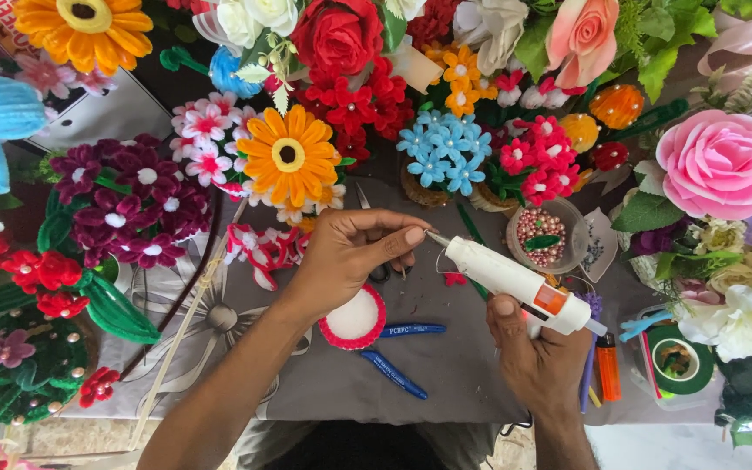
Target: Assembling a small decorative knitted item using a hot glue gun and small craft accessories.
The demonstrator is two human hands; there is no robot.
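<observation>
My right hand point(534, 350) grips a white hot glue gun point(515, 282) with an orange patch, its nozzle pointing up and left. The tip sits right at the fingertips of my left hand point(354, 250), which are pinched together on something too small to make out. Below my left hand a round white disc with a red fuzzy rim point(353, 320) lies on the grey cloth point(446, 365). Blue-handled pliers point(400, 350) rest just right of the disc.
Handmade flowers crowd the table: an orange daisy point(288, 157), blue blossoms point(443, 150), a pink rose point(721, 164), purple flowers point(132, 204). A bowl of pink beads point(542, 233), an orange lighter point(607, 369) and a green tape roll point(680, 359) sit to the right.
</observation>
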